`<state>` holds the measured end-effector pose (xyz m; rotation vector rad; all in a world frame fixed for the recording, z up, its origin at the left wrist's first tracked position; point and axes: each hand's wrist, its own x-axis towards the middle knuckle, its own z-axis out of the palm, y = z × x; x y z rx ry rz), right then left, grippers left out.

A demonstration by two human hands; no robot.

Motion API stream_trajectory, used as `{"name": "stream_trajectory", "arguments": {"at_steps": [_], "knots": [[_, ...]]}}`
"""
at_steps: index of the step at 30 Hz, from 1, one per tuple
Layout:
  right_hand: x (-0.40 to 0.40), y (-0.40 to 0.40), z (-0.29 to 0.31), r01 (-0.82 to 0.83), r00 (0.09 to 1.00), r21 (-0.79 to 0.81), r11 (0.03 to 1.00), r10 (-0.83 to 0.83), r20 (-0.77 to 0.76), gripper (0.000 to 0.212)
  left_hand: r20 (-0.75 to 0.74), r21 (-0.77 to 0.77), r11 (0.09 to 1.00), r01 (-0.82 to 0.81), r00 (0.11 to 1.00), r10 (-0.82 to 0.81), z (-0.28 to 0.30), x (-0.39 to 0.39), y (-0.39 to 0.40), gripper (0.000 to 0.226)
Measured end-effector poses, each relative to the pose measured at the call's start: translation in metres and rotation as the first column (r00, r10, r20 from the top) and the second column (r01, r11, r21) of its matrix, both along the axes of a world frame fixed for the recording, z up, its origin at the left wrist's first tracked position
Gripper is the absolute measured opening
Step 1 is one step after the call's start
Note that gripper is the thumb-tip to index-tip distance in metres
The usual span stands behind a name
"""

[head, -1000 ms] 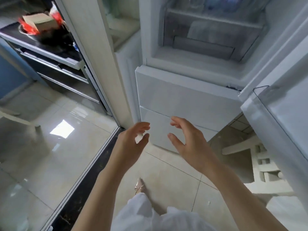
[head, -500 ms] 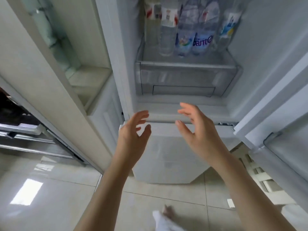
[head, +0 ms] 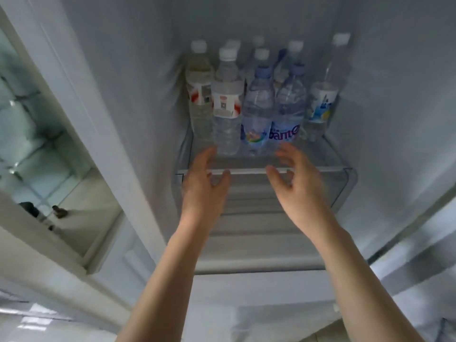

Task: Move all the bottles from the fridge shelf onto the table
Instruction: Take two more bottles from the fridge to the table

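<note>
White walls of an open fridge (head: 385, 99) fill the view, with a clear shelf (head: 318, 154) across the middle whose pale front rail (head: 249, 171) runs side to side. On that shelf stands a cluster of plastic bottles, all upright and packed close together. At the front, from left to right, are a yellowish bottle with a red-and-white label (head: 199, 95), a clear ribbed bottle with a white cap (head: 227, 104), two blue-capped bottles with blue labels (head: 257, 112) (head: 288, 107) touching side by side, and, set slightly apart on the right, a tall clear bottle with a blue-and-yellow label (head: 320, 99). More white caps (head: 293, 45) rise behind them, though the blur makes it hard to count how many bottles stand in that back row. Both bare forearms reach up toward the shelf. The left hand (head: 204, 183) hovers at the rail just below the clear ribbed bottle, its fingers (head: 209, 154) spread and gently curved, holding nothing. The right hand (head: 293, 183) is raised just below the blue-labelled bottles, fingers (head: 288, 150) apart and relaxed, thumb out, also holding nothing. Below the shelf sits a translucent drawer (head: 254, 213). At left, past the fridge's side wall, a pale tiled ledge (head: 81, 193) shows.
</note>
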<state>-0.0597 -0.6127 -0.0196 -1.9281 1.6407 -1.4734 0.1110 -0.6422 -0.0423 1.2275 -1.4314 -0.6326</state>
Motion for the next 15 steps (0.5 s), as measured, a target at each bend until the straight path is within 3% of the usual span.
{"name": "stream_trajectory", "arguments": {"at_steps": [4, 7, 15], "knots": [[-0.015, -0.048, 0.008, 0.05, 0.991, -0.061, 0.997, -0.042, 0.13, 0.04, -0.142, -0.061, 0.997, -0.037, 0.989, 0.028, 0.008, -0.021, -0.045, 0.058], [-0.026, -0.083, 0.006, 0.09, 0.981, -0.078, 0.993, -0.075, 0.177, 0.042, -0.166, -0.098, 0.992, -0.083, 0.984, 0.066, 0.014, -0.031, -0.072, 0.06], [-0.04, -0.128, -0.003, 0.089, 0.956, -0.061, 0.994, -0.068, 0.284, 0.071, -0.214, -0.183, 0.983, -0.004, 0.976, -0.036, 0.013, -0.041, -0.121, 0.074]]}}
